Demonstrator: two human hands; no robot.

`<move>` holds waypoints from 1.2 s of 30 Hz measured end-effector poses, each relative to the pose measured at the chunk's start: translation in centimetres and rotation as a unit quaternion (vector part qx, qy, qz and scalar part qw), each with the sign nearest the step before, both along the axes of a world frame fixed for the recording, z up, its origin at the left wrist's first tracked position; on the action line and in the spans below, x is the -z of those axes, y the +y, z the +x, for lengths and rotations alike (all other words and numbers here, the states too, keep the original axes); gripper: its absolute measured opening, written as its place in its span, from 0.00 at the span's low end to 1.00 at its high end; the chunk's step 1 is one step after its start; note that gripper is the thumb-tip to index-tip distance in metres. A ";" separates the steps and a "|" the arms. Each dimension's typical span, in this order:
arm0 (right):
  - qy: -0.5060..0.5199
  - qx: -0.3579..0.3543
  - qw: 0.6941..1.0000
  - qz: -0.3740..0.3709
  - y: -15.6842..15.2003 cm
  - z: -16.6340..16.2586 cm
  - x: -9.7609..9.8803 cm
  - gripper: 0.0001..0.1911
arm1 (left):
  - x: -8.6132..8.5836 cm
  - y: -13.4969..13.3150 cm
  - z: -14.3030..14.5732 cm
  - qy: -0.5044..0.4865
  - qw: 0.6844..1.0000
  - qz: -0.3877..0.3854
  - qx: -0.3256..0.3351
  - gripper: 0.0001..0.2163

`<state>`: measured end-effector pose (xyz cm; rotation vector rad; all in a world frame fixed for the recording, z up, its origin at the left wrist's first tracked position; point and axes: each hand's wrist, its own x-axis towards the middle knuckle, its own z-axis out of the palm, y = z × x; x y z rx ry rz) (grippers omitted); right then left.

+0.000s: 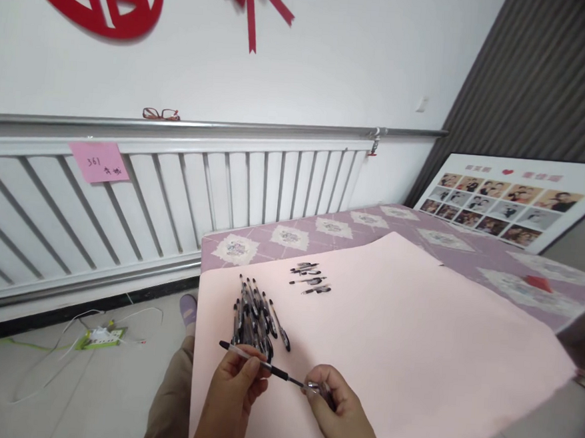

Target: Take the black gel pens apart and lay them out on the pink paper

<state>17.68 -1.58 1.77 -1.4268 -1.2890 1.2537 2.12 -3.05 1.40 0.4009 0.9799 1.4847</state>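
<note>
My left hand (pixel 241 379) pinches the clear barrel of a black gel pen (pixel 278 371), which lies slantwise with its black end up to the left. From its black grip a thin dark front part runs toward my right hand (pixel 334 409). The fingers of that hand are closed around a small dark and clear piece (pixel 327 396), seemingly the pen's cap, partly hidden by them. Just beyond my left hand is a pile of capped black pens (pixel 255 316). Farther back lies a smaller group of pens (pixel 313 280), set sideways.
A pale pink sheet (pixel 389 332) covers much of the table, over a purple patterned cloth (pixel 316 237). Behind stands a white radiator (pixel 255 183) with glasses (pixel 161 114) on its pipe. A photo board (pixel 566 178) leans at right; a power strip (pixel 101 338) lies on the floor.
</note>
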 end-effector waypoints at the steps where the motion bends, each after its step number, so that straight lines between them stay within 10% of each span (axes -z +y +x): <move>1: -0.004 -0.001 1.000 0.002 0.1 0.1 0.0 0.08 | -0.1 0.1 0.2 0.000 1.000 -0.006 -0.004 0.07; 16: 0.066 0.023 0.997 -0.023 0.2 1.7 1.4 0.08 | 1.1 0.8 0.9 0.008 1.000 -0.001 -0.017 0.07; 36: -0.048 -0.111 0.992 0.045 1.6 3.6 1.6 0.08 | 2.2 2.3 4.4 0.072 0.997 -0.024 0.009 0.14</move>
